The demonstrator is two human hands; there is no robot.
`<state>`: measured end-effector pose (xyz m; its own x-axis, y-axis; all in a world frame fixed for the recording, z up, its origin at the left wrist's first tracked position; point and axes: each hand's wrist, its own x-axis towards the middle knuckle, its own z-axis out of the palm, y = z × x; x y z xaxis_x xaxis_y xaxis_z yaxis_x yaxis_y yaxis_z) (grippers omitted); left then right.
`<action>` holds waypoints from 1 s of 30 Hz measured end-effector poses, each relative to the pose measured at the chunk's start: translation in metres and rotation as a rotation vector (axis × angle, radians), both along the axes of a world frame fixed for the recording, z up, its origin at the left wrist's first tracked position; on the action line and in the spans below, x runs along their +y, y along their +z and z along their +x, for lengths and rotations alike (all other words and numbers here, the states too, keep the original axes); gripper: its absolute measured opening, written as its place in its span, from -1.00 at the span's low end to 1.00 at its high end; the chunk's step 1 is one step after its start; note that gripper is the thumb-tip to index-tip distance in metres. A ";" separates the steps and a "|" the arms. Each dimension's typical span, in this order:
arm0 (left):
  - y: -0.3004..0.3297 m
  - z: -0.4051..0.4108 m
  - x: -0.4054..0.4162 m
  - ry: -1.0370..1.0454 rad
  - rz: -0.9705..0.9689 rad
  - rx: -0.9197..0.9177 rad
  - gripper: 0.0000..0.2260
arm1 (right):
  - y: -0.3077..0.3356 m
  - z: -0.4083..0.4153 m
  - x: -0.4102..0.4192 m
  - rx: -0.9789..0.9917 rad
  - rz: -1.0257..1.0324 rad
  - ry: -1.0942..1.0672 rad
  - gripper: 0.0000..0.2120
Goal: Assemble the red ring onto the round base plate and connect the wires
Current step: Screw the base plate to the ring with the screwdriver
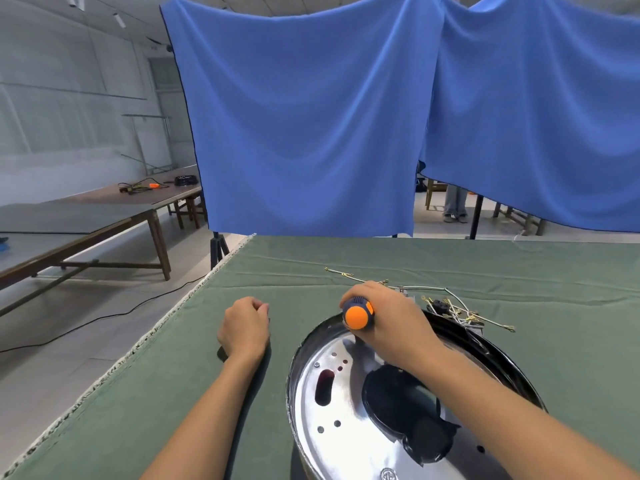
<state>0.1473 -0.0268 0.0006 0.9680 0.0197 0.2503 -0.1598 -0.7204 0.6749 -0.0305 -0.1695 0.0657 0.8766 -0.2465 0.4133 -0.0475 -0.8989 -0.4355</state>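
Observation:
A round shiny metal base plate (341, 441) with several holes and a black rim lies on the green table at the lower right. My right hand (388, 318) grips a screwdriver with an orange and blue handle (358, 312), held upright over the plate's far edge; its tip is hidden. My left hand (245, 327) rests on the cloth to the left of the plate, fingers curled, holding nothing visible. A bundle of thin wires with small metal terminals (460, 311) lies just behind the plate. No red ring shows; only dark red is seen through the plate's slot.
Green cloth (277, 278) covers the table, whose left edge runs diagonally. Blue curtains (311, 116) hang behind it. Long wooden tables (86, 216) stand to the left with tools on them. A black cable (104, 317) crosses the floor. A person's legs (455, 202) show beyond the curtain.

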 end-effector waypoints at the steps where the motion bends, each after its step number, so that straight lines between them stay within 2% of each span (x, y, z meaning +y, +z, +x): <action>1: -0.001 -0.003 0.003 -0.043 -0.152 0.002 -0.85 | 0.000 0.000 0.000 0.009 -0.022 -0.025 -0.78; 4: 0.007 -0.014 0.007 -0.150 -0.649 0.068 -0.80 | 0.000 0.000 0.002 0.052 -0.195 -0.150 -0.70; 6: 0.017 -0.023 0.008 -0.179 -0.867 0.142 -0.81 | 0.001 -0.001 0.002 0.103 -0.170 -0.191 -0.65; 7: 0.023 -0.029 0.006 -0.195 -0.942 0.176 -0.82 | 0.002 -0.001 0.003 0.128 -0.071 -0.158 -0.68; 9: 0.031 -0.039 0.003 -0.236 -1.042 0.237 -0.82 | 0.004 0.000 0.003 0.160 0.252 -0.013 -0.82; 10: 0.034 -0.044 0.000 -0.260 -1.071 0.261 -0.82 | 0.006 -0.001 0.004 0.186 0.439 0.068 -0.79; 13: 0.040 -0.057 -0.005 -0.317 -1.105 0.307 -0.82 | 0.013 -0.006 0.005 0.274 0.950 0.252 -0.51; 16: 0.042 -0.062 -0.006 -0.330 -1.108 0.327 -0.81 | 0.022 -0.011 -0.001 0.230 1.238 0.376 -0.53; 18: 0.042 -0.063 -0.005 -0.316 -1.111 0.339 -0.82 | 0.026 -0.012 -0.005 0.205 1.341 0.393 -0.63; 21: 0.041 -0.063 -0.004 -0.281 -1.128 0.348 -0.82 | 0.023 -0.011 -0.003 0.207 1.282 0.301 -0.83; 22: 0.041 -0.062 -0.004 -0.272 -1.131 0.350 -0.82 | 0.021 -0.010 0.000 0.198 1.237 0.262 -0.81; 24: 0.041 -0.061 -0.003 -0.262 -1.155 0.365 -0.83 | 0.016 -0.008 0.002 0.139 0.984 0.158 -0.67; 27: 0.042 -0.057 0.000 -0.250 -1.258 0.439 -0.85 | 0.015 -0.008 0.002 0.063 0.599 0.043 -0.67; 30: 0.045 -0.051 0.006 -0.238 -1.409 0.516 -0.84 | 0.011 -0.007 -0.005 0.096 0.287 -0.024 -0.57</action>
<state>0.0960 -0.0208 0.0452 0.9562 -0.2180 -0.1953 0.2855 0.5475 0.7866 -0.0375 -0.1744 0.0765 0.9010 -0.3621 0.2390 -0.1205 -0.7381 -0.6639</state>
